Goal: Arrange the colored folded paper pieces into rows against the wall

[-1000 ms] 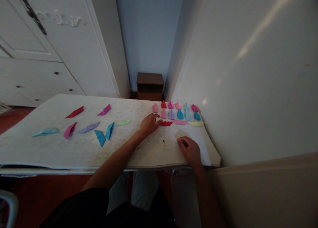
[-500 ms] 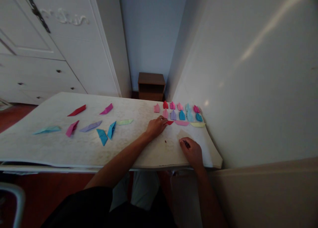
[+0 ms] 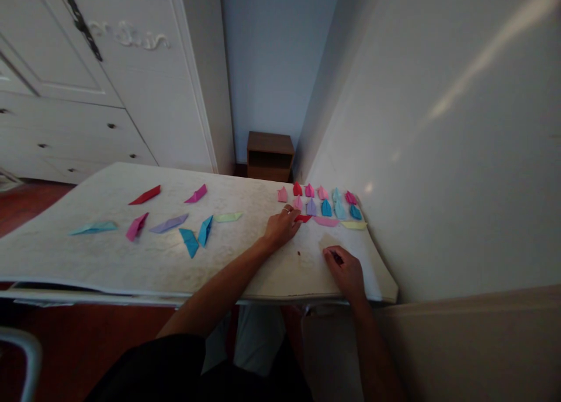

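My left hand (image 3: 283, 227), with a ring on one finger, reaches over the table. Its fingertips are closed on the left end of a red folded paper strip (image 3: 303, 218), partly hiding it. To the right of that strip lie a pink folded strip (image 3: 326, 221) and a pale yellow one (image 3: 354, 225). Just behind, two rows of small pointed paper folds stand close together, among them a purple one (image 3: 311, 207) and a blue one (image 3: 326, 208). My right hand (image 3: 346, 269) rests near the front right with curled fingers; whether anything is inside them is hidden.
Several more folded strips lie on the table's left half, including a red one (image 3: 145, 195), a lavender one (image 3: 169, 223) and a blue one (image 3: 189, 242). A wall (image 3: 438, 186) borders the table's right side. Beyond the table are a white cabinet (image 3: 144, 98) and a brown nightstand (image 3: 270, 142).
The view has shifted slightly, so everything sits a little farther right. My left hand stays at the red strip, and my right hand keeps its curled pose.
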`<action>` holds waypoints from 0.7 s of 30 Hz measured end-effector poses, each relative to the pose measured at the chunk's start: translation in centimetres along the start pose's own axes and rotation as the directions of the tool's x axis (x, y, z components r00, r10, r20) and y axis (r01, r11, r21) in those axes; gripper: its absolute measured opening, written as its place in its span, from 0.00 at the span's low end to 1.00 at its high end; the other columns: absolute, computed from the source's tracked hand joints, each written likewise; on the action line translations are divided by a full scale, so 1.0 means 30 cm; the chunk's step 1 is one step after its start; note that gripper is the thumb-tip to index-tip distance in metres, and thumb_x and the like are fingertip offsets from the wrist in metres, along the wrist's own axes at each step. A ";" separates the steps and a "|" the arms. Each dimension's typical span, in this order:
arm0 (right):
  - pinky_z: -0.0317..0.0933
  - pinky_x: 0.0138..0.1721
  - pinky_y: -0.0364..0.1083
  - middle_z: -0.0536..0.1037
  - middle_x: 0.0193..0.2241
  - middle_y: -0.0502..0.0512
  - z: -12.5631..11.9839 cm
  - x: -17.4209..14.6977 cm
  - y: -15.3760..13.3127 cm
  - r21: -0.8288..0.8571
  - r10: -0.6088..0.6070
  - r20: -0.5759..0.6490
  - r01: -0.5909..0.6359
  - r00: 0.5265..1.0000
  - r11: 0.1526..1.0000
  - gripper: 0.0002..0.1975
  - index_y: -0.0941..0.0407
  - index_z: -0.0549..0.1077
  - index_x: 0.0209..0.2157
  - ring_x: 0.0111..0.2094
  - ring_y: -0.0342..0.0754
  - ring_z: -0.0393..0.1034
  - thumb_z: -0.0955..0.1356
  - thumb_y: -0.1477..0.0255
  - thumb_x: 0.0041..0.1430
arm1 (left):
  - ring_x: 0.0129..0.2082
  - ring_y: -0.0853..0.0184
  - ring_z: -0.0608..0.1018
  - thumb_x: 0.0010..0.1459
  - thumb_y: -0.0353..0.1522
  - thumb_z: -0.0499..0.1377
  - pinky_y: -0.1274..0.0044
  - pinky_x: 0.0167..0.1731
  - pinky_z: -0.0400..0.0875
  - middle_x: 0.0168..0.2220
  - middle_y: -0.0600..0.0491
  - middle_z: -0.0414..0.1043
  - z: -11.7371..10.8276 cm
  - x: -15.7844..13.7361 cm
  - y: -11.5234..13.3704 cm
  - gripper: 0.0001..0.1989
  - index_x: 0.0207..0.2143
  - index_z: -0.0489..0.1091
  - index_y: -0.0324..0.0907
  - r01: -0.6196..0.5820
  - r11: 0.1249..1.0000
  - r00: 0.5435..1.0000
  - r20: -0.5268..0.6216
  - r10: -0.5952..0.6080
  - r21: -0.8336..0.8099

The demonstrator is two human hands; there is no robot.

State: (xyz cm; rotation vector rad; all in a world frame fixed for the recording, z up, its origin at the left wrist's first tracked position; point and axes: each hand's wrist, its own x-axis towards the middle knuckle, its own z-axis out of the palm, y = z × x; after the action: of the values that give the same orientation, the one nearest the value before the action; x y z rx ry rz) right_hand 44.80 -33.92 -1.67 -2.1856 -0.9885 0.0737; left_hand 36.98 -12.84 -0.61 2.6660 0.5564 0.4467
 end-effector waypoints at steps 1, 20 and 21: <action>0.60 0.32 0.44 0.78 0.28 0.55 0.001 0.000 0.003 0.013 0.007 -0.003 -0.007 1.000 1.000 0.19 0.56 0.75 0.32 0.29 0.49 0.69 0.61 0.57 0.61 | 0.42 0.58 0.76 0.64 0.37 0.52 0.71 0.37 0.70 0.52 0.45 0.67 -0.005 -0.007 0.002 0.17 0.54 0.66 0.43 0.001 1.000 1.000 -0.003 -0.001 -0.006; 0.63 0.36 0.48 0.78 0.30 0.56 0.036 0.042 -0.044 0.138 0.046 0.025 -0.049 0.999 0.989 0.19 0.56 0.75 0.31 0.33 0.52 0.71 0.65 0.55 0.54 | 0.22 0.73 0.65 0.57 0.35 0.58 0.80 0.25 0.55 0.21 0.58 0.64 -0.210 -0.493 -0.216 0.12 0.23 0.64 0.40 0.025 0.895 0.997 -0.053 -0.054 -0.445; 0.63 0.35 0.47 0.78 0.29 0.56 0.057 0.051 -0.082 0.164 0.017 0.044 -0.024 0.999 0.986 0.19 0.57 0.75 0.31 0.32 0.52 0.71 0.65 0.55 0.55 | 0.22 0.73 0.65 0.57 0.36 0.58 0.80 0.25 0.55 0.21 0.58 0.63 -0.210 -0.504 -0.223 0.12 0.23 0.63 0.40 0.043 0.870 0.992 -0.080 -0.094 -0.490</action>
State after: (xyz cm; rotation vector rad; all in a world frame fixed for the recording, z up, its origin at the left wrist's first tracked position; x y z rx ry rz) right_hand 43.76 -30.79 -1.02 -2.0503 -0.9491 0.2050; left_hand 19.33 -11.87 -1.33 2.1405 0.4874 0.6134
